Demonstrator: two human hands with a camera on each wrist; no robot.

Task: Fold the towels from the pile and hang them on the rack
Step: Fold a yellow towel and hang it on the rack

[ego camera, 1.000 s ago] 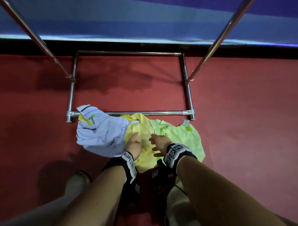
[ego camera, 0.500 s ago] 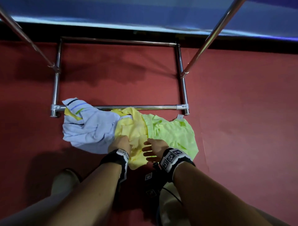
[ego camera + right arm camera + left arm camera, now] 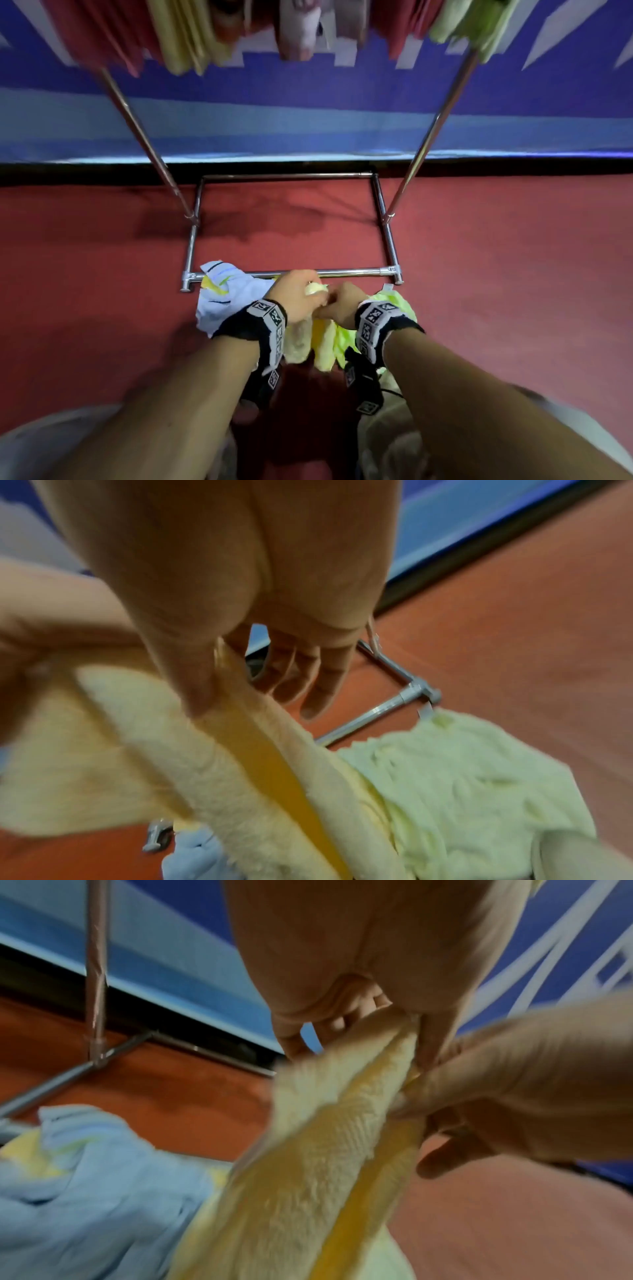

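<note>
- The yellow towel (image 3: 323,342) is fluffy, with a smooth, deeper yellow band along it. Its top is bunched and pinched by the left hand (image 3: 294,294) and the right hand (image 3: 342,301), and the rest hangs down in long folds.
- The light blue towel (image 3: 226,301), with dark, blue and yellow stripes, lies crumpled on the floor (image 3: 102,291). One corner lies over the rack's front base bar.
- The pale green towel (image 3: 399,300) lies crumpled just right of the yellow one.
- The rack (image 3: 352,273) is shiny metal: a rectangular base and two uprights.
- The hung towels (image 3: 191,34), red, yellow, pink and green, are at its top, blurred.
</note>
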